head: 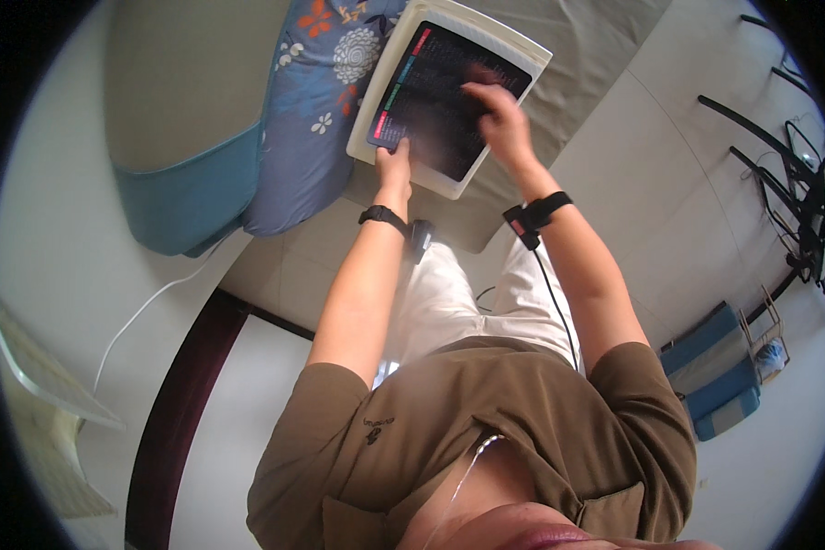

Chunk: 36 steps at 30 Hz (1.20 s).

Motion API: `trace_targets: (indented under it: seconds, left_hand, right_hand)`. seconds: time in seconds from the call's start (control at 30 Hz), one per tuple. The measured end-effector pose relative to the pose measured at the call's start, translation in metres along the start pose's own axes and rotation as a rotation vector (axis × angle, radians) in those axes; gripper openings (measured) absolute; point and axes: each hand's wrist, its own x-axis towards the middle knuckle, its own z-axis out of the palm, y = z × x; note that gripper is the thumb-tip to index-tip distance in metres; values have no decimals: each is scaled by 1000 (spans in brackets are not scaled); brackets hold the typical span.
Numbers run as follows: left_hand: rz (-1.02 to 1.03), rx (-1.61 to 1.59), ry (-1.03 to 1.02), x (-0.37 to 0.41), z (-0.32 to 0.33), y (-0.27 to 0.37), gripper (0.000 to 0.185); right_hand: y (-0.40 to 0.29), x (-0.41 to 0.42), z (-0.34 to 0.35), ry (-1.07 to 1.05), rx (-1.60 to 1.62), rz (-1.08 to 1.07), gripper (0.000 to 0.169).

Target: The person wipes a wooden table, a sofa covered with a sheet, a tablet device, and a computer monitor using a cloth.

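Note:
A black mat [440, 103] printed with small writing and coloured bands lies at a slant on a white plastic tray [447, 185]. At the mat's lower left corner, my left hand [393, 168] pinches the edge, thumb on top. My right hand [505, 127] is over the mat's right side, blurred, with its fingers apart and nothing visible in them. Whether its fingertips touch the mat I cannot tell. Each wrist wears a black strap with a small box.
Beneath the tray spreads a grey-beige cloth cover [591, 48]. A blue floral cushion [302, 165] adjoins the tray's left side, beside a beige and blue upholstered armrest [185, 165]. A black cable [553, 295] hangs from my right wrist. Black metal stands [784, 151] are at the far right.

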Motion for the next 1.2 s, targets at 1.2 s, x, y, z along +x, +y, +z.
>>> trace_targets:
  seconds: [1.2]
  left_hand:
    - [1003,805,-243,-99,30,44,48]
  right_hand:
    - [25,43,-54,265,-325,87,54]
